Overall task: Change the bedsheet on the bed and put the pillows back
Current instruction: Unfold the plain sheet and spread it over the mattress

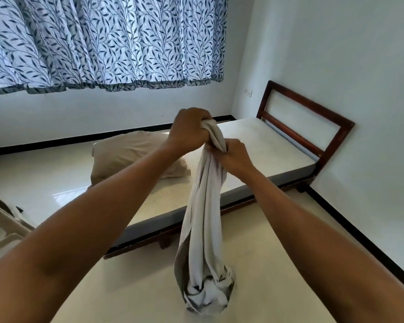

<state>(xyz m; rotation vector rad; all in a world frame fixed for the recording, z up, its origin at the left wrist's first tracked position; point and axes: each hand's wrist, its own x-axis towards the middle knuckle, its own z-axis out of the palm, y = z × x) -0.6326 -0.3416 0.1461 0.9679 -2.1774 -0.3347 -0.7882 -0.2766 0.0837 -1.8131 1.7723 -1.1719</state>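
A grey-white bedsheet (204, 220) hangs bunched in a long rope in front of me, its lower end crumpled on the floor. My left hand (189, 130) grips its top end, raised above the bed. Just below, my right hand (234, 157) grips the same bunch. Behind the sheet stands a low bed with a bare cream mattress (266, 148) on a dark wooden frame. Its headboard (313, 127) is at the right. One tan pillow (131, 157) lies on the mattress at the left.
A leaf-patterned blue curtain (103, 43) hangs over the wall behind the bed. The corner of a pale plastic chair (2, 220) shows at the left edge. Glossy cream floor (254, 252) lies between me and the bed. A white wall (359, 66) closes the right side.
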